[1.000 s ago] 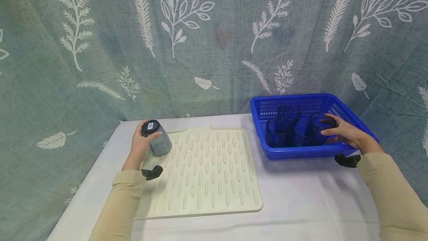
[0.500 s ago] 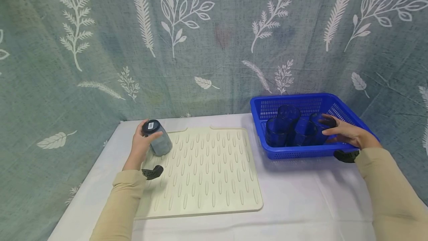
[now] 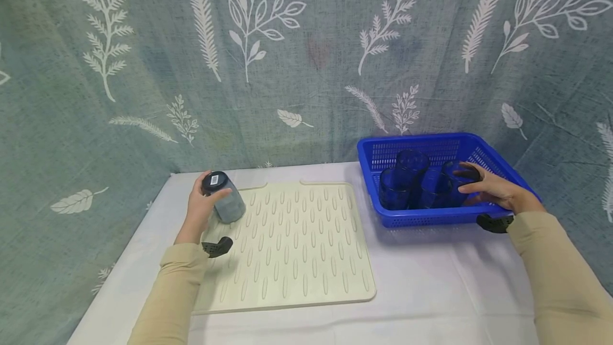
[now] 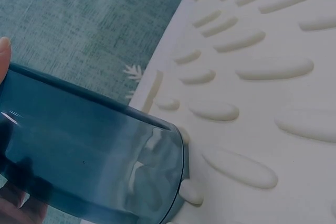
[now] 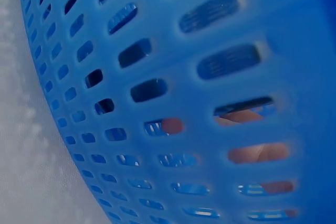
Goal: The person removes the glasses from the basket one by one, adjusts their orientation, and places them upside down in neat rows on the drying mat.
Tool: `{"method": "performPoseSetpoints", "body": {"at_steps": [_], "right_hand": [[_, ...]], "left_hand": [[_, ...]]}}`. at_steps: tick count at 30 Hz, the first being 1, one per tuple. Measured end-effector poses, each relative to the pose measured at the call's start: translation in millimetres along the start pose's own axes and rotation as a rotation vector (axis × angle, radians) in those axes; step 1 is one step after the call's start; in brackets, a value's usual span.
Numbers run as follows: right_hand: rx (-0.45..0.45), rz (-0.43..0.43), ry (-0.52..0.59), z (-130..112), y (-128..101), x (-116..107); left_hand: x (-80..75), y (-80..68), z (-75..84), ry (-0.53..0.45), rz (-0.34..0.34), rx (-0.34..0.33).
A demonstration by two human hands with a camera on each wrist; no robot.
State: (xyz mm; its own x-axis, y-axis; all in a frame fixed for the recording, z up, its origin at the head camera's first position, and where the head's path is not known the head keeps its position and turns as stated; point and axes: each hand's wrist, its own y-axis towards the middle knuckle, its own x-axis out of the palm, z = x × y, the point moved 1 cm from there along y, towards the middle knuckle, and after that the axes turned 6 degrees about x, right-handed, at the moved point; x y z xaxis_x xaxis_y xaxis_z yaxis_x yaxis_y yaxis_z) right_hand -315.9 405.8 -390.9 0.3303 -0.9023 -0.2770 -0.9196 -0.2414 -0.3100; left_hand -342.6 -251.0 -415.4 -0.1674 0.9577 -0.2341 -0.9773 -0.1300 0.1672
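Note:
Upside down at the back left corner of the cream draining mat (image 3: 297, 249) stands a blue-tinted drinking glass (image 3: 230, 206), its base with a white label facing up. My left hand (image 3: 201, 201) grips it near the base, thumb on the right side. In the left wrist view the glass (image 4: 100, 145) is tilted across the picture, its rim right at the mat's ridges. My right hand (image 3: 495, 188) reaches into the blue basket (image 3: 431, 220) and holds the rightmost glass (image 3: 452, 185) by its upper part. Through the slots in the right wrist view, bits of fingers (image 5: 257, 153) show.
Several blue glasses (image 3: 412, 166) stand close together in the basket, left of my right hand. The basket's perforated wall (image 5: 178, 93) fills most of the right wrist view. A white cloth (image 3: 421, 292) covers the table, and a grey-green leaf-patterned curtain (image 3: 316, 95) hangs behind.
My right forearm has shifted slightly left, with the hand still at the same glass. The left hand and its glass look unchanged.

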Motion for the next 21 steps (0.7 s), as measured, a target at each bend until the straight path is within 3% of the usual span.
{"method": "performPoseSetpoints", "body": {"at_steps": [13, 21], "right_hand": [[-0.014, 0.071, 0.033, -4, -5, 1], [-0.027, 0.165, 0.035, -9, -13, -3]], "left_hand": [[0.0, 2.4, -2.9, -0.004, 0.001, -0.001], [0.3, 0.5, -0.8, 0.008, 0.005, -0.005]]}}
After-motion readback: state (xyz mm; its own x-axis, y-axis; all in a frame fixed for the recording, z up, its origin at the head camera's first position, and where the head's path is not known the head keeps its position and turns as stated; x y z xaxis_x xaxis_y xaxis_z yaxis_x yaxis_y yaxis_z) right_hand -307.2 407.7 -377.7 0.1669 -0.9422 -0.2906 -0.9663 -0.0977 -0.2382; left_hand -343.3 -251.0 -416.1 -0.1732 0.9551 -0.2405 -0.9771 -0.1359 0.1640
